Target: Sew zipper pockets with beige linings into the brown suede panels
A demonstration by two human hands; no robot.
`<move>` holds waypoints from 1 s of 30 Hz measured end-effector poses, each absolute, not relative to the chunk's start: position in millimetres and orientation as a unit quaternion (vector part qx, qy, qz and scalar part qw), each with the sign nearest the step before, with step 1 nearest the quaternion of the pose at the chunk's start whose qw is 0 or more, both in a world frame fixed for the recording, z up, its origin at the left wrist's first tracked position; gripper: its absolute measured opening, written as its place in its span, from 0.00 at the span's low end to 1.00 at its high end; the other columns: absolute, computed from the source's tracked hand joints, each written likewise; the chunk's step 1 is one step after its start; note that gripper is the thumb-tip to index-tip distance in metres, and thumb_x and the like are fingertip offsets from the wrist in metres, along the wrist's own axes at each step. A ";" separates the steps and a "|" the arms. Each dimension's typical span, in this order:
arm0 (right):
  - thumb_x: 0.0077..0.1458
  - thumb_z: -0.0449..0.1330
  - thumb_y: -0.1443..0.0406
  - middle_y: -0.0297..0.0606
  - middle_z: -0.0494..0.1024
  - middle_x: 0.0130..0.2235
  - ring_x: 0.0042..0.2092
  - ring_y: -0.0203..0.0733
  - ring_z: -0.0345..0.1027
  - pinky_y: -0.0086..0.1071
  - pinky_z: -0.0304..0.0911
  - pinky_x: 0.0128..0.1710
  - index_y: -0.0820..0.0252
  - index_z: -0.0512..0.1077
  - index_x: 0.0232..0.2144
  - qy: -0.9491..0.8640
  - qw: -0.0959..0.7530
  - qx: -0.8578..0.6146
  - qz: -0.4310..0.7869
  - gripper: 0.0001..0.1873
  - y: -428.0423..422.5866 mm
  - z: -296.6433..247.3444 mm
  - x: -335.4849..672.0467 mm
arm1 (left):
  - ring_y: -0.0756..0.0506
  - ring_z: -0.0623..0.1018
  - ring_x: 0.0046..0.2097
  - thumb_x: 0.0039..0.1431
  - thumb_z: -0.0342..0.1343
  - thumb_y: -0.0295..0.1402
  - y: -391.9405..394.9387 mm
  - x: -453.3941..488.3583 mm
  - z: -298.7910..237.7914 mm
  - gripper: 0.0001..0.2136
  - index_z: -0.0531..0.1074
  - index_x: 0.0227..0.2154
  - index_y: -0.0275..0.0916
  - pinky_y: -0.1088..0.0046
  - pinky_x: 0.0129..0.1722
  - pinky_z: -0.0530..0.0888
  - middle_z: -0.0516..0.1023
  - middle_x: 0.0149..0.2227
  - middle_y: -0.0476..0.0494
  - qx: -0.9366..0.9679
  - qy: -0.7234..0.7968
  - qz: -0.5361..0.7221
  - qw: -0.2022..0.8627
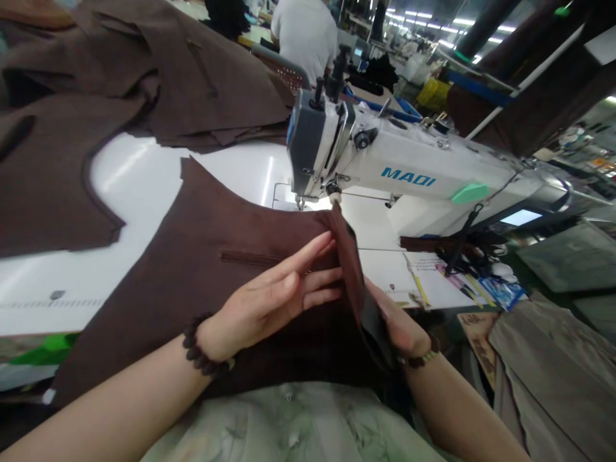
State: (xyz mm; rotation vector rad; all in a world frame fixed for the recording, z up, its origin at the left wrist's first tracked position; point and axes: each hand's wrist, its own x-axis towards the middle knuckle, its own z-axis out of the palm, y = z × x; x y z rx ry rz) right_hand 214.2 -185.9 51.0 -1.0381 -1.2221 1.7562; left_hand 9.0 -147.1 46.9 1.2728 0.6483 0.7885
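Note:
A dark brown fabric panel (192, 218) lies across the sewing table, with a narrow welt-like slit (250, 258) in its middle. Its right edge (350, 263) stands up as a fold between my two hands. My left hand (283, 289) has its fingers stretched out, with the tips against the fold's left side. On the other side, my right hand (397, 321) is against the fold, and the fabric hides its fingers. The white sewing machine (404, 167) stands just beyond, its presser foot (300, 203) near the panel's far edge.
More brown fabric pieces (216, 83) are heaped on the left and far side. Papers and small tools (452, 282) lie right of the machine bed. Grey-brown cut pieces (553, 366) are stacked at lower right. A person in a white shirt (305, 32) sits further back.

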 end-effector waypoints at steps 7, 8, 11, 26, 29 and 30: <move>0.48 0.60 0.51 0.38 0.76 0.42 0.51 0.46 0.64 0.39 0.56 0.55 0.61 0.72 0.42 -0.353 0.435 -0.488 0.669 0.24 -173.3 21.8 190.0 | 0.38 0.69 0.54 0.56 0.55 0.41 -120.8 -5.2 65.9 0.22 0.65 0.54 0.46 0.64 0.50 0.71 0.60 0.59 0.45 0.589 0.249 0.417 0.646; 0.49 0.58 0.51 0.38 0.76 0.42 0.51 0.44 0.64 0.38 0.56 0.55 0.61 0.72 0.42 -0.317 0.444 -0.475 0.690 0.23 -170.6 16.8 186.3 | 0.39 0.68 0.55 0.56 0.54 0.40 -114.9 -9.2 67.3 0.21 0.65 0.53 0.46 0.65 0.51 0.70 0.58 0.60 0.46 0.614 0.260 0.426 0.612; 0.53 0.52 0.51 0.38 0.76 0.42 0.51 0.42 0.64 0.38 0.57 0.55 0.61 0.70 0.45 -0.250 0.442 -0.416 0.754 0.24 -164.9 10.3 176.4 | 0.40 0.68 0.55 0.58 0.51 0.39 -97.8 -25.0 73.2 0.20 0.65 0.53 0.41 0.64 0.54 0.67 0.58 0.60 0.44 0.704 0.333 0.421 0.465; 0.58 0.46 0.52 0.41 0.76 0.41 0.50 0.42 0.66 0.41 0.59 0.54 0.63 0.69 0.46 -0.195 0.390 -0.348 0.830 0.25 -158.3 23.1 152.1 | 0.39 0.74 0.45 0.60 0.40 0.50 -64.5 -96.9 87.1 0.26 0.72 0.45 0.35 0.63 0.49 0.67 0.76 0.44 0.40 0.855 0.484 0.145 0.114; 0.58 0.46 0.50 0.41 0.77 0.40 0.48 0.42 0.67 0.40 0.60 0.53 0.63 0.69 0.46 -0.189 0.374 -0.333 0.845 0.26 -157.4 24.3 149.2 | 0.39 0.75 0.44 0.60 0.40 0.50 -65.8 -100.7 86.9 0.26 0.72 0.44 0.35 0.64 0.47 0.67 0.76 0.43 0.40 0.860 0.480 0.133 0.112; 0.58 0.46 0.50 0.41 0.77 0.40 0.47 0.42 0.68 0.39 0.60 0.52 0.63 0.69 0.46 -0.182 0.372 -0.323 0.851 0.27 -157.0 24.1 147.9 | 0.39 0.75 0.43 0.59 0.41 0.50 -66.0 -102.9 86.6 0.25 0.73 0.44 0.36 0.65 0.46 0.68 0.77 0.42 0.40 0.862 0.475 0.132 0.119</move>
